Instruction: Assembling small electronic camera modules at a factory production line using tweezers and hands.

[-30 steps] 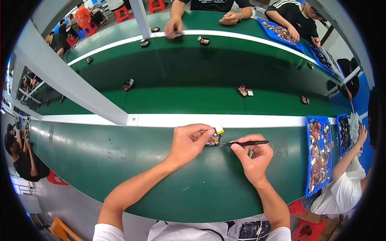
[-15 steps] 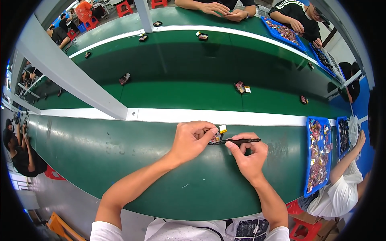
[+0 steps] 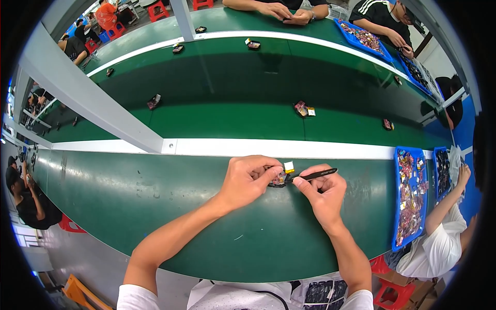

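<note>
Above the green tabletop, my left hand (image 3: 250,179) pinches a small black plastic housing (image 3: 279,184) with a circuit board inside; its fingers cover the left side of the part. A small white pouch battery (image 3: 289,166) with a yellow end sticks up at the far side of the housing. In my right hand (image 3: 324,192) are slim black tweezers (image 3: 320,174), gripped between thumb and fingers. Their tip points left to the right edge of the housing; whether it touches the part cannot be made out.
Ahead, a white rail (image 3: 227,147) borders a green conveyor belt (image 3: 217,121) carrying several similar units (image 3: 301,108). On the right stand a blue tray (image 3: 397,206) of small circuit parts and another blue tray (image 3: 442,173) of black parts. A co-worker's arm (image 3: 448,199) reaches in there.
My right hand has tilted the tweezers steeper, their back end rising, and shifted slightly right. My left hand keeps its hold almost unmoved. Units on the belt have slid left.
</note>
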Motion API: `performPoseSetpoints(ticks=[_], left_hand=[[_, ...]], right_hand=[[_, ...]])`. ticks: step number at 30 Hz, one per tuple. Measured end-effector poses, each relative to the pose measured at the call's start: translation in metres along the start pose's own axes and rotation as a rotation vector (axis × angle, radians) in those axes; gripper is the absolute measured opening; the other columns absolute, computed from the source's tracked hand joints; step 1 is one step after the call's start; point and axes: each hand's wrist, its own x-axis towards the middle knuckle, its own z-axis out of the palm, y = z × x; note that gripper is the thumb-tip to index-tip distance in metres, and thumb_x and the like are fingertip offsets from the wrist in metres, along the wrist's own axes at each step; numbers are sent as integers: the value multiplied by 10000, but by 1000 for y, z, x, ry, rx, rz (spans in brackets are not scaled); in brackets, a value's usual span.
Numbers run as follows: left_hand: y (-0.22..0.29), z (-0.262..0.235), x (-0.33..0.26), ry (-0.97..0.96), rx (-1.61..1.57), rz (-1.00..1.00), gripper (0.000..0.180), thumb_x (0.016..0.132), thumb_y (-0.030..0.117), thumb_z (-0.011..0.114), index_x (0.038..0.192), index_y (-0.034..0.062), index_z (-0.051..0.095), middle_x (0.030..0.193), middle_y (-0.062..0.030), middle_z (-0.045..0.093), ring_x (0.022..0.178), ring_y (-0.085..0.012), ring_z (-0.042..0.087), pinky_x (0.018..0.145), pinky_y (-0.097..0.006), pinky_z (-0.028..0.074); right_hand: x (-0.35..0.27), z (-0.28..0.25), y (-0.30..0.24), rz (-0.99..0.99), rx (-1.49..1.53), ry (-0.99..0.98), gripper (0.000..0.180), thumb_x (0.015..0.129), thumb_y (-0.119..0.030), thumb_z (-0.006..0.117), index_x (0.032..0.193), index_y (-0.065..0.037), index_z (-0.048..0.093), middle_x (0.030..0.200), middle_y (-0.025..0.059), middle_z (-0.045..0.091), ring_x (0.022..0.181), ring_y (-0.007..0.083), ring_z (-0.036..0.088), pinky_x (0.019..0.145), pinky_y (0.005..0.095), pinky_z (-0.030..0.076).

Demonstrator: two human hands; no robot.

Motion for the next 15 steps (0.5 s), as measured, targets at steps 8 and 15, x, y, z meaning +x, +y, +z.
performPoseSetpoints(ticks=[8,15], left_hand=[[6,5,4,-104,-159,-135,168,960,46,680,1076,-64,733,791,-112,735,578,-120,670,475,-232,479],[0,0,9,-253,-327,-204,220,1009,64,624,1170,-65,699,904,-135,739,636,-148,704,485,-235,495]], right_hand=[[1,-11,1,73,133,-16,142,857,39,780,952,0,683,575,-108,437,505,-28,335,481,198,223],[-3,-15,3,-7,188,-24,161,856,47,781,969,1,676,594,-103,458,520,-25,347,492,191,240]])
